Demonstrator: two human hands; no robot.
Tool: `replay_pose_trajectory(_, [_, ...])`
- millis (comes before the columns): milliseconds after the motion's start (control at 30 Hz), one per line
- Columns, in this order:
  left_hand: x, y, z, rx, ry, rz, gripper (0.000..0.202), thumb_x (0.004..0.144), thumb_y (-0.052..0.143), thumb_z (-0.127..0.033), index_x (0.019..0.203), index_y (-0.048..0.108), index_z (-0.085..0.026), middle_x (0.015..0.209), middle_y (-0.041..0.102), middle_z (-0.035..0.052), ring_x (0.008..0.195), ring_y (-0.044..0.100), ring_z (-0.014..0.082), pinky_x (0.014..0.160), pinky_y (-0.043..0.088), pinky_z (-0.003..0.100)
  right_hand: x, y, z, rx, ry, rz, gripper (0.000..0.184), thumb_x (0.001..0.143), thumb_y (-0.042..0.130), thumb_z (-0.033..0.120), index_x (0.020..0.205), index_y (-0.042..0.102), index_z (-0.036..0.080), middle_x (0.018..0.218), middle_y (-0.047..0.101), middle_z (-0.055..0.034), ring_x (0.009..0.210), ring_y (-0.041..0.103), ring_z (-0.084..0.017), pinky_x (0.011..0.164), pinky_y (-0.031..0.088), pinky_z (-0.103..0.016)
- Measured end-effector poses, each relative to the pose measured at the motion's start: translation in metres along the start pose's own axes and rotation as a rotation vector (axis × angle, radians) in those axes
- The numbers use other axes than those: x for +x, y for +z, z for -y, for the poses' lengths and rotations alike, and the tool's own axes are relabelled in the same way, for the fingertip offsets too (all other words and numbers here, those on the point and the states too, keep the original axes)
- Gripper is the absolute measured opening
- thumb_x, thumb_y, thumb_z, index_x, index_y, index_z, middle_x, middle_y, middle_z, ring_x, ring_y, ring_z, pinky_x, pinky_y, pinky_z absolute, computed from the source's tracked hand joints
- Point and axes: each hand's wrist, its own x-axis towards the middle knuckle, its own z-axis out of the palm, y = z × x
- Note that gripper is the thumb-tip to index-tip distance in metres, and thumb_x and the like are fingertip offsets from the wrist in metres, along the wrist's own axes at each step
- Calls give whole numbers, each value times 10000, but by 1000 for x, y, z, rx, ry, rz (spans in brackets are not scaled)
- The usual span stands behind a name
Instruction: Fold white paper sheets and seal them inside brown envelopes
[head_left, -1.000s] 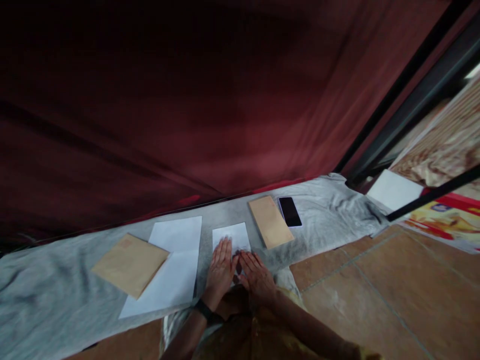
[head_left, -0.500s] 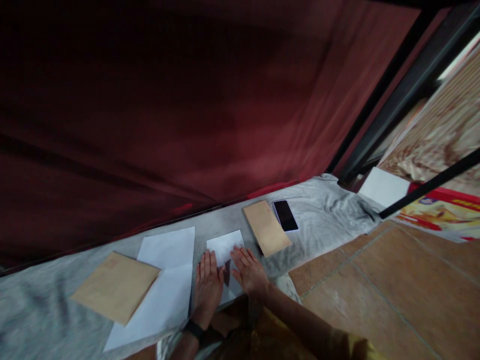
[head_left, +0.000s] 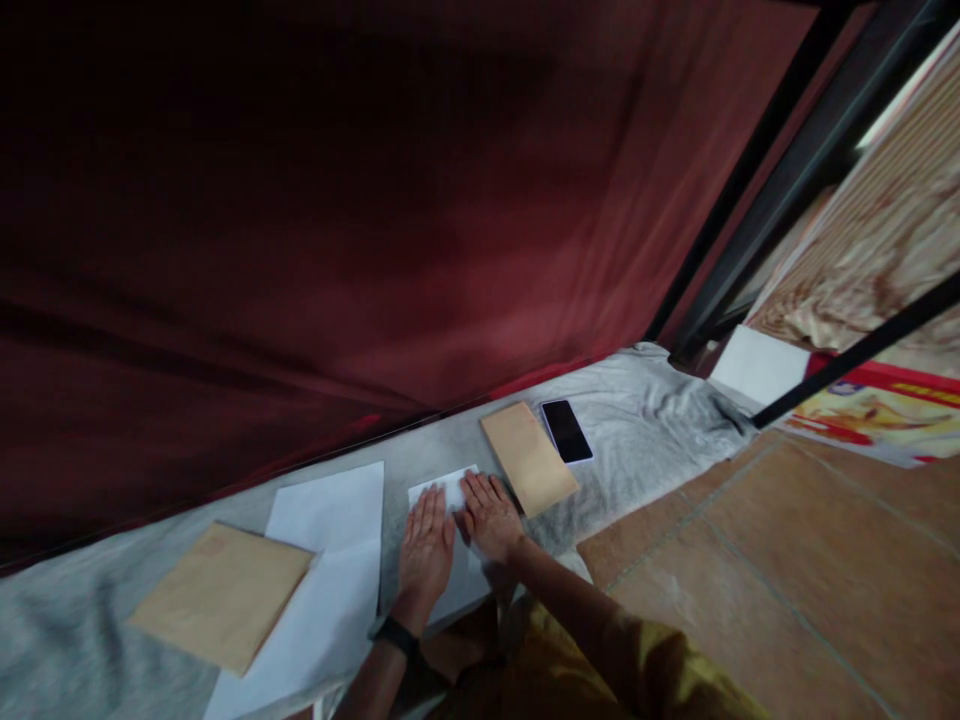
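My left hand (head_left: 426,548) lies flat on a small white sheet of paper (head_left: 459,588), fingers stretched out toward its far edge. On the same paper, to the right, rests my right hand (head_left: 491,515), palm down with its fingers extended. Both hands cover much of the sheet, so any fold beneath them is hidden. A brown envelope (head_left: 529,458) lies just beyond my right hand, with a phone (head_left: 568,432) beside it, screen dark. Left of my hands is a larger white sheet (head_left: 341,560) with a crease across it, partly under another brown envelope (head_left: 223,597).
A grey cloth (head_left: 634,405) covers the narrow surface under the papers. Behind it hangs a dark red curtain (head_left: 450,250). Black metal bars (head_left: 739,200) stand at the right, near a white box-like object (head_left: 759,368), a colourful printed sheet (head_left: 877,415) and the tiled floor (head_left: 720,570).
Both hands have slid a little forward over the small paper, covering more of its far part. The envelopes and phone stay in place on the cloth; the view has shifted slightly.
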Motion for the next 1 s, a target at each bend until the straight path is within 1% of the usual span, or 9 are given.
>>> replay_pose_trajectory(100, [18, 6, -7, -54, 68, 72, 552, 1017, 259, -338, 1494, 416, -108, 1549, 445, 132, 1478, 335, 249, 1200, 321, 470, 0, 0, 1, 10, -14, 1, 578, 1025, 404, 372, 1539, 356, 111, 1590, 361, -125, 1477, 317, -258, 1231, 193, -453])
replay_pose_trajectory(200, [23, 14, -3, -59, 48, 85, 580, 1017, 274, -395, 1485, 423, -85, 1545, 444, 153, 1471, 349, 259, 1202, 318, 466, 0, 3, 1, 15, -5, -35, 575, 1019, 408, 353, 1533, 367, 100, 1569, 396, -136, 1465, 341, -260, 1229, 199, -454])
replay_pose_trajectory(333, [13, 19, 12, -41, 6, 10, 628, 1018, 262, -435, 1489, 397, -43, 1546, 425, 201, 1479, 330, 284, 1197, 313, 485, -1, 8, 0, 15, -13, -87, 557, 1030, 405, 378, 1518, 397, 109, 1554, 423, -131, 1451, 365, -253, 1219, 230, -449])
replay_pose_trajectory(433, [3, 18, 20, -30, -31, -54, 653, 1019, 245, -449, 1492, 378, -20, 1545, 416, 224, 1482, 319, 302, 1186, 323, 500, -1, 10, -1, 6, -13, -101, 559, 1036, 403, 384, 1527, 379, 119, 1558, 418, -125, 1449, 368, -244, 1216, 237, -449])
replay_pose_trajectory(633, [-8, 8, 27, -26, -79, -83, 673, 1012, 258, -474, 1506, 354, -26, 1540, 418, 234, 1460, 354, 323, 1168, 345, 510, 0, 11, -1, -26, -4, -66, 568, 1040, 389, 388, 1540, 353, 120, 1566, 406, -118, 1455, 358, -240, 1221, 231, -444])
replay_pose_trajectory(733, [-15, -1, 22, -14, -95, -105, 665, 1013, 260, -453, 1504, 350, -13, 1539, 411, 250, 1465, 343, 334, 1155, 356, 528, 0, 11, -2, -43, -9, -59, 575, 1040, 387, 389, 1545, 339, 119, 1574, 392, -118, 1457, 355, -242, 1221, 230, -447])
replay_pose_trajectory(833, [-29, -6, 9, -5, -29, -88, 629, 1011, 277, -402, 1525, 325, -43, 1568, 381, 216, 1486, 306, 311, 1171, 339, 517, 0, 10, -3, -52, -16, -51, 579, 1038, 395, 392, 1547, 333, 122, 1581, 380, -118, 1458, 353, -240, 1220, 231, -448])
replay_pose_trajectory(900, [-42, -6, 0, -2, 20, -64, 607, 1007, 288, -378, 1531, 330, -75, 1574, 389, 181, 1489, 307, 284, 1178, 340, 492, 0, 8, -1, -49, -14, -51, 564, 1038, 397, 381, 1536, 354, 120, 1569, 400, -125, 1455, 361, -241, 1219, 234, -448])
replay_pose_trajectory(1000, [-59, 1, -7, 13, 44, -35, 601, 996, 325, -396, 1510, 382, -90, 1565, 407, 171, 1485, 319, 281, 1176, 344, 478, 2, 3, 7, -27, -2, -74, 530, 1044, 389, 369, 1499, 413, 99, 1531, 455, -146, 1435, 395, -243, 1214, 249, -449])
